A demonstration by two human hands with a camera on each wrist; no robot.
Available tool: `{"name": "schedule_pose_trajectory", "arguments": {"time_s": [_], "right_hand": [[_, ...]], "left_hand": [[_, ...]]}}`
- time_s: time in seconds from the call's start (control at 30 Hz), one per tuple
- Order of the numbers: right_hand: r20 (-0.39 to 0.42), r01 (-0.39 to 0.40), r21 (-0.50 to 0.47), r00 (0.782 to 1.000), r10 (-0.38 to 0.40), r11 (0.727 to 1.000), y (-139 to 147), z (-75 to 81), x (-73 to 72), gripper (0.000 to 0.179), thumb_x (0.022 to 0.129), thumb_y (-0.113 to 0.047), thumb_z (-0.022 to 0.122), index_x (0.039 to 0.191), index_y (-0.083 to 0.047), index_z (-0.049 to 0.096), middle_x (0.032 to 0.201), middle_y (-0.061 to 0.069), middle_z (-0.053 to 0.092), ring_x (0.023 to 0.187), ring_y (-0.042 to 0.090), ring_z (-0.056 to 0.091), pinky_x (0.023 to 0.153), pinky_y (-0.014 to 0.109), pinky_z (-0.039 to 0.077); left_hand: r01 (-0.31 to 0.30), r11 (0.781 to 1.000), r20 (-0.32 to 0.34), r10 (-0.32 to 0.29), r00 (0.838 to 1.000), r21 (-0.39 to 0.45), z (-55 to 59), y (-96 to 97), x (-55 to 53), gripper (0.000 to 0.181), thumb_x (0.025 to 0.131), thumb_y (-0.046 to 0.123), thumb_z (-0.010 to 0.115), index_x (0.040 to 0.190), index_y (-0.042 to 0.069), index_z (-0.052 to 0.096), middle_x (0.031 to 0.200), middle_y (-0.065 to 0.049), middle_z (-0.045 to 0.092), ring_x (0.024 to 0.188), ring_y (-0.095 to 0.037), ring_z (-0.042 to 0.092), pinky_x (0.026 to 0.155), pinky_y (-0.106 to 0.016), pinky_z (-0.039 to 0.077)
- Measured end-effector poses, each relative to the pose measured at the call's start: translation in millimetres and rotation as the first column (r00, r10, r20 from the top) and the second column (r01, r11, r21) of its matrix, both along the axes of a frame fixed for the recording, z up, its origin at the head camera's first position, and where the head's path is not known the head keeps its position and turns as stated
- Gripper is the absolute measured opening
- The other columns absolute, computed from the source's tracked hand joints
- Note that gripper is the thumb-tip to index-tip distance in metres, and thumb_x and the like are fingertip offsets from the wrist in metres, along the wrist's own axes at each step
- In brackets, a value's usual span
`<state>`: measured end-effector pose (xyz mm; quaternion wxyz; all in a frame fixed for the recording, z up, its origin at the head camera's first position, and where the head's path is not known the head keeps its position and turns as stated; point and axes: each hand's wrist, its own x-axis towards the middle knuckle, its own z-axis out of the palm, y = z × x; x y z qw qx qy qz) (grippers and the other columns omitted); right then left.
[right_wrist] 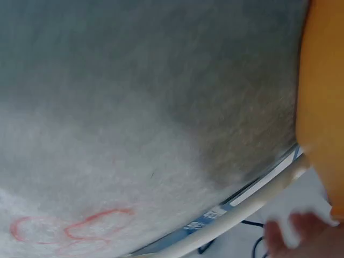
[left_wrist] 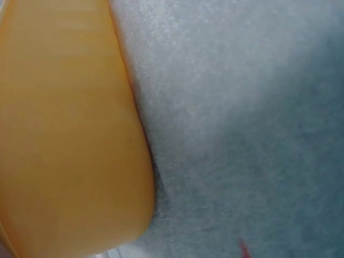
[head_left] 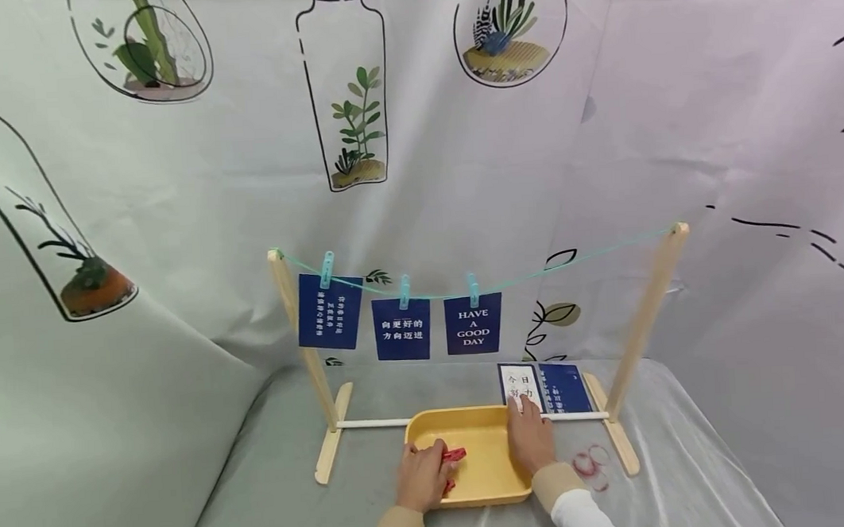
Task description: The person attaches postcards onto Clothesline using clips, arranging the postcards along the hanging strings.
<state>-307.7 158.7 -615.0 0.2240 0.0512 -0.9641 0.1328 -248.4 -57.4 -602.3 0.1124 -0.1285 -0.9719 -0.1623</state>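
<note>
My left hand (head_left: 422, 477) reaches over the left rim of a yellow tray (head_left: 485, 451), fingers curled at a red clothespin (head_left: 455, 454). More red shows below those fingers inside the tray. Over the tray's right rim lies my right hand (head_left: 531, 437), its fingers pointing away. Those fingertips overlap the lower part of a white card with a blue border (head_left: 520, 382). A blue card (head_left: 564, 387) lies beside it. Blurred fingers of the right hand (right_wrist: 301, 236) show in the right wrist view; the left wrist view has mostly the tray's outer wall (left_wrist: 70, 129).
A wooden stand with a left post (head_left: 304, 341) and right post (head_left: 643, 327) carries a green string (head_left: 572, 263). Three blue cards hang from it by light-blue clothespins (head_left: 404, 292). A white bar (head_left: 373, 424) joins the feet. Reddish rings (head_left: 592, 463) lie right of the tray.
</note>
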Motion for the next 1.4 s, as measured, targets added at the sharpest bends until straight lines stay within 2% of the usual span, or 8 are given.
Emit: {"name": "schedule_pose_trajectory", "arguments": {"time_s": [0.23, 0.43, 0.67, 0.77, 0.87, 0.97, 1.17, 1.4], "right_hand": [[0.019, -0.042, -0.041, 0.999, 0.042, 0.998, 2.0, 3.0, -12.6, 0.044, 0.098, -0.033, 0.038, 0.077, -0.003, 0.063, 0.08, 0.011, 0.062, 0.075, 0.031, 0.058, 0.061, 0.049, 0.044], [0.18, 0.07, -0.039, 0.982, -0.062, 0.997, 5.8, 7.9, -23.9, 0.053, 0.098, -0.035, 0.033, 0.078, -0.002, 0.068, 0.079, 0.014, 0.063, 0.077, 0.035, 0.056, 0.07, 0.053, 0.044], [0.155, 0.039, 0.021, 0.987, -0.042, 0.999, 2.7, 16.0, -29.2, 0.03, 0.091, -0.022, 0.042, 0.087, 0.004, 0.057, 0.082, 0.026, 0.055, 0.08, 0.043, 0.052, 0.07, 0.053, 0.042], [0.329, 0.089, -0.081, 0.943, -0.057, 0.993, 8.4, 19.6, -33.5, 0.045, 0.092, -0.031, 0.038, 0.1, 0.009, 0.055, 0.097, 0.032, 0.053, 0.094, 0.047, 0.049, 0.08, 0.06, 0.038], [0.51, 0.146, -0.145, 0.859, -0.052, 0.979, 20.5, 27.7, -40.1, 0.056, 0.087, -0.04, 0.042, 0.11, 0.009, 0.054, 0.109, 0.034, 0.05, 0.104, 0.05, 0.046, 0.085, 0.065, 0.032], [0.584, 0.164, -0.191, 0.811, -0.022, 0.968, 34.6, 37.0, -49.2, 0.06, 0.082, -0.038, 0.052, 0.115, 0.012, 0.049, 0.112, 0.038, 0.047, 0.104, 0.054, 0.044, 0.085, 0.065, 0.032], [0.634, 0.249, -0.167, 0.768, -0.09, 0.954, 52.4, 30.1, -61.2, 0.076, 0.081, -0.034, 0.06, 0.124, 0.021, 0.03, 0.116, 0.047, 0.036, 0.104, 0.059, 0.04, 0.085, 0.062, 0.036], [0.639, 0.269, -0.132, 0.759, -0.125, 0.954, 37.3, 18.8, -68.2, 0.102, 0.072, -0.057, 0.066, 0.129, 0.017, 0.028, 0.115, 0.049, 0.035, 0.1, 0.062, 0.04, 0.083, 0.066, 0.036]], "left_hand": [[-0.001, 0.999, -0.025, 0.002, 1.0, 0.051, -2.4, -3.0, 0.7, 0.029, 0.082, 0.047, 0.058, 0.083, 0.019, 0.056, 0.059, 0.013, 0.046, 0.052, -0.006, 0.039, 0.075, -0.037, 0.031], [-0.023, 0.993, -0.068, 0.031, 0.997, 0.119, -2.8, 1.5, 4.3, 0.033, 0.086, 0.046, 0.054, 0.085, 0.015, 0.066, 0.071, 0.007, 0.057, 0.064, -0.01, 0.053, 0.078, -0.036, 0.038], [-0.041, 0.983, -0.172, 0.072, 0.982, 0.179, -2.4, -4.3, 3.6, 0.031, 0.085, 0.029, 0.062, 0.103, 0.005, 0.068, 0.086, 0.001, 0.058, 0.075, -0.017, 0.058, 0.067, -0.034, 0.047], [-0.018, 0.985, -0.179, 0.049, 0.983, 0.17, -1.4, -6.0, 4.3, 0.033, 0.083, 0.026, 0.065, 0.106, 0.002, 0.066, 0.09, 0.001, 0.056, 0.075, -0.016, 0.059, 0.065, -0.032, 0.047], [0.021, 0.985, -0.182, 0.011, 0.983, 0.172, 0.3, -5.4, 6.3, 0.035, 0.082, 0.023, 0.066, 0.107, -0.001, 0.065, 0.091, -0.001, 0.055, 0.075, -0.016, 0.058, 0.066, -0.032, 0.047], [0.036, 0.98, -0.177, -0.001, 0.984, 0.194, 1.1, -2.0, 6.4, 0.033, 0.082, 0.02, 0.067, 0.107, -0.001, 0.064, 0.092, -0.002, 0.055, 0.076, -0.016, 0.058, 0.067, -0.033, 0.047], [0.047, 0.944, -0.12, -0.008, 0.993, 0.327, 1.2, 3.8, 3.7, 0.038, 0.082, 0.015, 0.067, 0.116, 0.002, 0.057, 0.101, -0.003, 0.057, 0.077, -0.01, 0.055, 0.069, -0.03, 0.046], [0.015, 0.861, -0.033, 0.002, 0.999, 0.509, 9.4, -0.4, 5.2, 0.044, 0.082, 0.012, 0.066, 0.122, 0.001, 0.051, 0.111, -0.011, 0.06, 0.095, -0.019, 0.058, 0.078, -0.037, 0.047]]}}
